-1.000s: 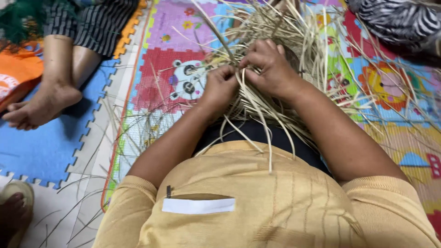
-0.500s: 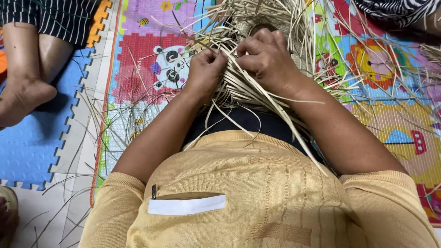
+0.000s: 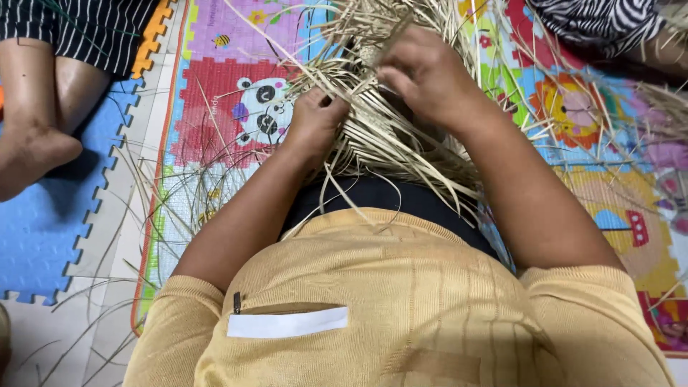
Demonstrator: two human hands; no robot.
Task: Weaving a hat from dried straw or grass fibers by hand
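A bundle of pale dried straw strips (image 3: 390, 136), partly woven, lies in my lap over dark trousers. My left hand (image 3: 315, 122) grips strands on the bundle's left side, fingers closed round them. My right hand (image 3: 426, 75) is higher and slightly blurred, pinching strips near the top of the weave. Loose ends fan out past both hands and hang towards my yellow shirt (image 3: 401, 308).
I sit on a colourful foam play mat (image 3: 244, 93) with animal pictures. Another person's bare leg and foot (image 3: 32, 136) rest at the left on a blue puzzle mat (image 3: 43, 236). A zebra-patterned garment (image 3: 602, 21) lies at the top right. Stray strips litter the floor.
My right hand has lifted up and away from the left, pulling strips with it. The left hand stays clamped on the weave. The view has shifted a little.
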